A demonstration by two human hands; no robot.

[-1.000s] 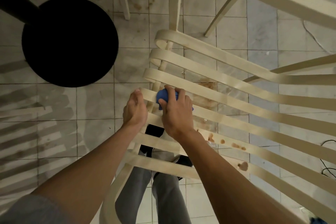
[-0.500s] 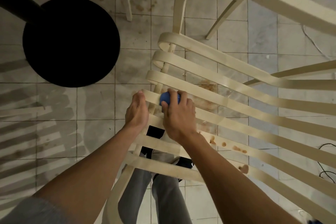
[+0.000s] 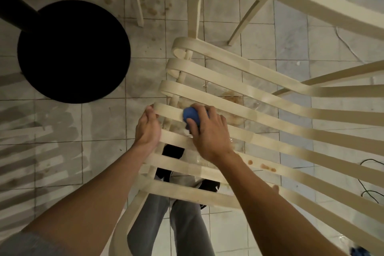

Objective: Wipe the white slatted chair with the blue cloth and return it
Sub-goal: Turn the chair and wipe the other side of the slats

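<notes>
The white slatted chair (image 3: 291, 114) fills the right half of the head view, its curved slats running from centre to the right edge. My right hand (image 3: 209, 133) grips the bunched blue cloth (image 3: 190, 117) and presses it on a slat near the slats' left ends. My left hand (image 3: 148, 127) holds the chair's left side, fingers wrapped over the slat ends, thumb up by one slat tip. Brown stains (image 3: 264, 166) dot a nearer slat to the right of my right wrist. Most of the cloth is hidden under my fingers.
A round black base (image 3: 72, 52) with a dark post stands on the tiled floor at upper left. Another white chair leg (image 3: 136, 0) stands at the top centre. My legs and black shoes (image 3: 172, 151) show below the slats. A dark cable (image 3: 372, 178) lies at right.
My right hand has slid the blue cloth a little to the left and up along the slat. My left hand keeps its hold on the chair's left side.
</notes>
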